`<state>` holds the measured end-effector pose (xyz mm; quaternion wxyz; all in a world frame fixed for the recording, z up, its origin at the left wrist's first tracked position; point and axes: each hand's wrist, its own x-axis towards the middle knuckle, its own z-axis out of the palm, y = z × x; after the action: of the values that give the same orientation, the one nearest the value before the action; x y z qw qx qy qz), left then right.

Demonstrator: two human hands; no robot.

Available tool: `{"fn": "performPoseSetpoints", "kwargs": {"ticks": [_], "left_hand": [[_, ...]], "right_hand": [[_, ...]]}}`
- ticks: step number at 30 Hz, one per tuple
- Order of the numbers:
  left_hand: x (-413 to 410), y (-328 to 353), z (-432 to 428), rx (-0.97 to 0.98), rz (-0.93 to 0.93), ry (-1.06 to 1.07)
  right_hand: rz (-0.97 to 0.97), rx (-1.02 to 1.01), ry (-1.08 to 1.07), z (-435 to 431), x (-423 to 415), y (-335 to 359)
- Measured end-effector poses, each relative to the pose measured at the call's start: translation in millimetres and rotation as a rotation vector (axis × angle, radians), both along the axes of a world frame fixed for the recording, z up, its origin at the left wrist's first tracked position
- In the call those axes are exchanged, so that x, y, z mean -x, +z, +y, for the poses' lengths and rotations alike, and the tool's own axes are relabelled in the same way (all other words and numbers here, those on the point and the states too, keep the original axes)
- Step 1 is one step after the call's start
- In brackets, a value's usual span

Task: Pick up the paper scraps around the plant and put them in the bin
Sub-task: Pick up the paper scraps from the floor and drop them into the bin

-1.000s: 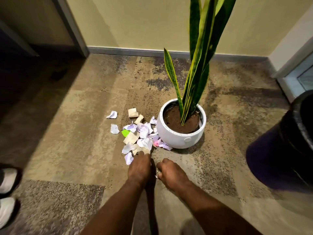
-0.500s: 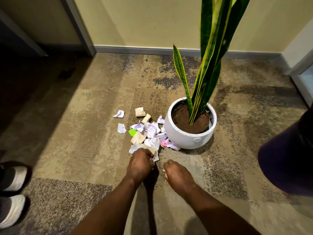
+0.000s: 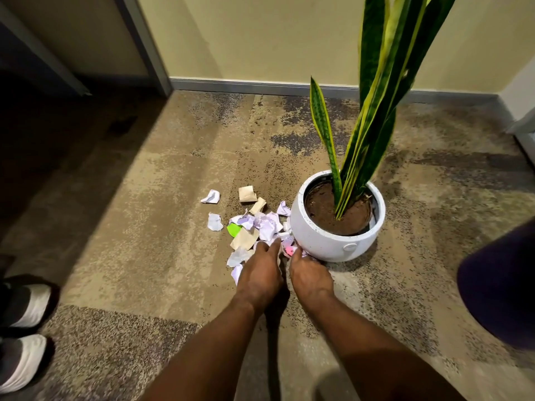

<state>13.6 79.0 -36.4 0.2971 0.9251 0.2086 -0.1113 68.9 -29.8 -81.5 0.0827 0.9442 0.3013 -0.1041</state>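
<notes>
Several crumpled paper scraps [image 3: 262,225], white, lilac, tan, one green and one pink, lie in a pile on the carpet just left of the white plant pot [image 3: 333,247]. Two white scraps [image 3: 214,222] sit apart to the left. My left hand [image 3: 260,273] rests on the near end of the pile, its fingers curled down over scraps. Beside it, my right hand [image 3: 309,274] pinches at the pink and lilac scraps against the foot of the pot. Both palms face down, so what they hold is mostly hidden. The dark bin [image 3: 498,285] shows at the right edge.
Tall snake-plant leaves [image 3: 373,117] rise from the pot toward the camera. A wall and grey skirting [image 3: 260,83] run behind. Someone's white-toed shoes [image 3: 24,328] stand at the left edge. A dark doorway opens at the far left.
Both hands have moved forward from the bare carpet into the pile. The left now covers its near end, and the right has reached the scraps by the pot. The view shifted right.
</notes>
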Motion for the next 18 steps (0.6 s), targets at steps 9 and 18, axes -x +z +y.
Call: {"fn": "performPoseSetpoints", "kwargs": {"ticks": [9, 18], "left_hand": [[-18.3, -5.6, -5.2, -0.08, 0.134, -0.145], [-24.1, 4.5, -4.7, -0.176, 0.079, -0.097]], "right_hand": [[0.049, -0.047, 0.057, -11.6, 2.5, 23.8], [0.082, -0.236, -0.008, -28.9, 13.1, 33.0]]}}
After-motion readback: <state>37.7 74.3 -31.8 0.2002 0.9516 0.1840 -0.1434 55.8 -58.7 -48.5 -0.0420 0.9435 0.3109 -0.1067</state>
